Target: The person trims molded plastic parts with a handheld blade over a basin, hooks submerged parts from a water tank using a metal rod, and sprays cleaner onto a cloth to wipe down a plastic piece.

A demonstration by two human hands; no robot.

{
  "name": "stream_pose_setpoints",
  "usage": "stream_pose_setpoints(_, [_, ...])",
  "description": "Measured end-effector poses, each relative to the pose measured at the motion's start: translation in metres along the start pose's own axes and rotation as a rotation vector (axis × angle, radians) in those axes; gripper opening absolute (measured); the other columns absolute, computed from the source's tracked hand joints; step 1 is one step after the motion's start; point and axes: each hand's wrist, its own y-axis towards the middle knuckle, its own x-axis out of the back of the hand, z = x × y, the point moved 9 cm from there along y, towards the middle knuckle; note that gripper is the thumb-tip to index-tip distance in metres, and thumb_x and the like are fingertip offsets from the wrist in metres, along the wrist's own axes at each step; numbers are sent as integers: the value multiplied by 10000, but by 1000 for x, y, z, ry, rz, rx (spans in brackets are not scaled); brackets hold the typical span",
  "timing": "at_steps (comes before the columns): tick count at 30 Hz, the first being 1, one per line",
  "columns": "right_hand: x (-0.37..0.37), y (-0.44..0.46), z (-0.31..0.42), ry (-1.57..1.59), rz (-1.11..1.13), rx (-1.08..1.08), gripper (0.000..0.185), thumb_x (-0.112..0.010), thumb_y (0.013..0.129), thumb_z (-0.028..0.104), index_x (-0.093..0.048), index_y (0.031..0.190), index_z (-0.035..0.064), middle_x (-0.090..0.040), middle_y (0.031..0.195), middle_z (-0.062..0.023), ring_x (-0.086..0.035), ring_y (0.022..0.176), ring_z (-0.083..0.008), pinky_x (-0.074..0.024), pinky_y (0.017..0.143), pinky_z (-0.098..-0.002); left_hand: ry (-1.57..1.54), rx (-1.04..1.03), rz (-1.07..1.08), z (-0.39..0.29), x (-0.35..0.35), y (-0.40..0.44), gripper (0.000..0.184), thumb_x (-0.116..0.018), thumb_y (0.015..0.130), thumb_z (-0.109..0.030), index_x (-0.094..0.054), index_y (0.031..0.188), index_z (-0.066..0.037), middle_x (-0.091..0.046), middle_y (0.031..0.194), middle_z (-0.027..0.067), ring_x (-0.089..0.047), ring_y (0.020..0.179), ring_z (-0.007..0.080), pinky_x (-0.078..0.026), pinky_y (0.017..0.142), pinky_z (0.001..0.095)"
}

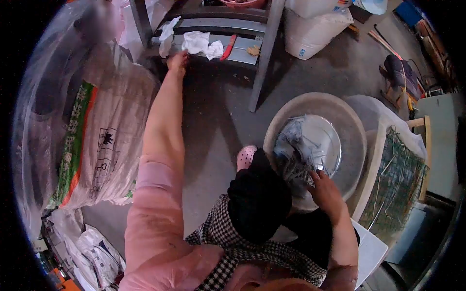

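Observation:
My left hand is stretched out to the front edge of a low metal rack. Its fingers look curled, and whatever they may grip is hidden. Crumpled white cloths or tissues lie just beyond it, beside a red-handled tool and a small tan scrap. On my right, a wide round basin holds a heap of thin grey strip-like pieces. Over the basin's near side hangs my right hand, fingers apart at the edge of the heap, with nothing visibly held.
A large woven sack under clear plastic stands at left. White sacks sit beyond the rack. Right of the basin is a wooden-framed green mesh. My pink spotted shoe rests on the floor near the basin.

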Motion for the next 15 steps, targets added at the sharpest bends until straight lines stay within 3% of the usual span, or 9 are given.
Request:
stream_pose_setpoints(2, [-3, 4, -4, 17, -27, -4, 574, -613, 776, 221, -374, 1272, 58, -420, 1241, -230, -451, 1103, -370, -390, 917, -400, -304, -192, 18, -39, -1, -7, 97, -574, 802, -131, -537, 803, -41, -519, 655, 29, -460, 527, 147, -386, 485, 267])
stream_pose_setpoints(3, [-3, 5, -4, 20, -32, -3, 574, -613, 776, 221, -374, 1272, 58, -420, 1241, -230, -451, 1103, -370, -390, 917, -400, -299, -206, 133, -60, -4, -21, 51, -523, 776, -68, -547, 807, -36, -559, 763, 78, -548, 709, 172, -418, 539, 281])
stream_pose_setpoints(6, [0, 4, 2, -40, -65, 13, 578, -615, 773, 219, -373, 1273, 61, -447, 1200, -221, -462, 1082, -368, -400, 898, -401, -541, -249, 202, -91, 3, -47, 96, -521, 773, -91, -537, 848, -33, -548, 792, 67, -541, 771, 184, -421, 646, 319])
stream_pose_setpoints(7, [0, 3, 3, -15, -61, 2, 575, -615, 772, 215, -376, 1272, 61, -464, 1169, -215, -474, 1058, -370, -409, 879, -406, -591, -227, 307, -91, 8, -35, 139, -498, 784, -127, -525, 881, -31, -545, 837, 62, -532, 836, 211, -410, 756, 360])
stream_pose_setpoints(8, [0, 3, 4, 8, -57, -7, 571, -615, 772, 211, -380, 1271, 62, -480, 1138, -210, -487, 1033, -373, -418, 859, -410, -592, -234, 306, -88, 18, -22, 139, -498, 784, -127, -525, 881, -31, -545, 837, 62, -532, 836, 211, -410, 756, 360])
stream_pose_setpoints(10, [1, 1, 5, -7, -60, 1, 555, -610, 775, 205, -390, 1263, 57, -488, 1109, -210, -496, 1009, -373, -425, 838, -414, -713, -128, 342, -95, 20, -35, 308, -475, 784, -147, -500, 1017, 53, -554, 1049, 167, -506, 1007, 331, -384, 901, 442])
stream_pose_setpoints(11, [1, 0, 6, -17, -62, 4, 539, -605, 778, 199, -401, 1255, 52, -497, 1081, -211, -506, 985, -374, -432, 818, -418, -714, -136, 342, -101, 24, -43, 308, -475, 784, -147, -500, 1017, 53, -554, 1049, 167, -506, 1007, 331, -384, 901, 442])
stream_pose_setpoints(13, [0, 0, 4, 9, -56, 6, 519, -601, 780, 193, -415, 1243, 48, -496, 1082, -217, -510, 978, -376, -435, 811, -421, -826, -120, 659, -120, 5, -84, 332, -473, 764, -134, -497, 1036, 55, -545, 1091, 171, -491, 1051, 336, -369, 934, 444])
stream_pose_setpoints(15, [-1, -1, 1, 36, -47, 4, 499, -596, 783, 187, -429, 1230, 43, -495, 1082, -223, -513, 970, -379, -438, 804, -423, -813, -125, 611, -126, 5, -99, 343, -477, 752, -128, -498, 1042, 53, -548, 1082, 172, -492, 1048, 334, -373, 927, 442])
